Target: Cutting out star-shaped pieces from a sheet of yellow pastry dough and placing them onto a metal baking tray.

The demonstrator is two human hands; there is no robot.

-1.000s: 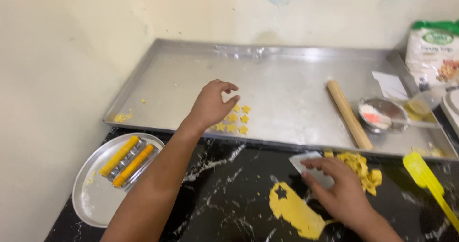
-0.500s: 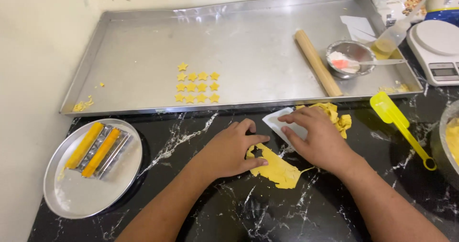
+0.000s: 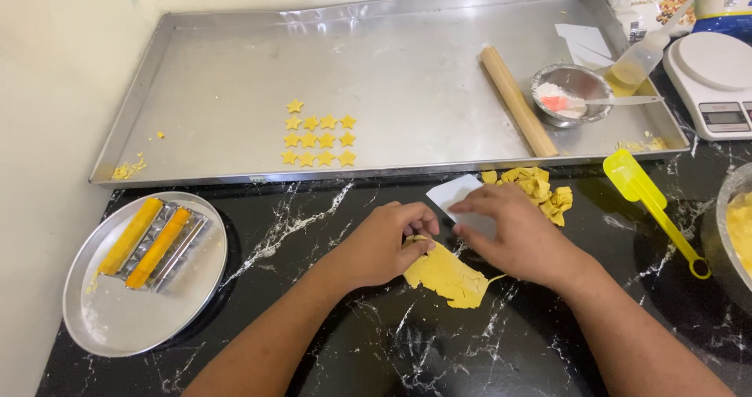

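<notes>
A flat sheet of yellow dough [image 3: 448,275] lies on the black marble counter [image 3: 439,350]. My left hand [image 3: 384,244] pinches at the sheet's upper left edge; whether it holds a piece I cannot tell. My right hand [image 3: 521,236] presses a white plastic scraper [image 3: 458,197] against the counter beside the dough. Several small yellow dough stars [image 3: 317,138] sit in rows on the big steel tray [image 3: 235,76]. A heap of dough scraps [image 3: 540,189] lies just behind my right hand.
On the tray are a wooden rolling pin [image 3: 517,99], a small steel bowl [image 3: 572,95] and a squeeze bottle [image 3: 638,60]. A round steel plate [image 3: 110,326] with two yellow sticks is at left. A yellow measuring spoon [image 3: 654,209], white scale [image 3: 717,79] and bowl [image 3: 732,224] stand at right.
My left hand came back from the stars on the tray to the dough sheet. The right hand stayed on the scraper. The camera view shifted down toward the counter.
</notes>
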